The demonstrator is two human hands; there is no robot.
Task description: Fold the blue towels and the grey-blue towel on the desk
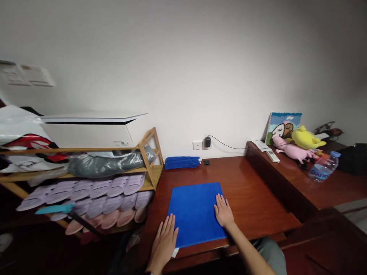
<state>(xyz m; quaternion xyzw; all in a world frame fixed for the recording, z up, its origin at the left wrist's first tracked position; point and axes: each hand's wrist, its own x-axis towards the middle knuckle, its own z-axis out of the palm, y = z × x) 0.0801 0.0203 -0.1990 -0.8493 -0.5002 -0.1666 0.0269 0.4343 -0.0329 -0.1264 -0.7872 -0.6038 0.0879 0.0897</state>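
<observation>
1. Left hand point(164, 240) and right hand point(223, 212), flat, fingers extended, hide bits of the blue cloth point(196, 215).
2. The right forearm point(248, 246) is cut off below.
3. Plain, nearly square, the blue cloth lies spread on the counter point(249, 194).

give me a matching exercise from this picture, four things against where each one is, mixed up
1. flat square blue cloth
2. folded blue cloth bundle
3. blue-capped clear plastic bottle
4. small black charger

A. in the white wall socket
B. between left hand and right hand
C. on the raised wooden surface, right
D. at the reddish-brown wooden table's back

Pairs: 1-B; 2-D; 3-C; 4-A
</observation>
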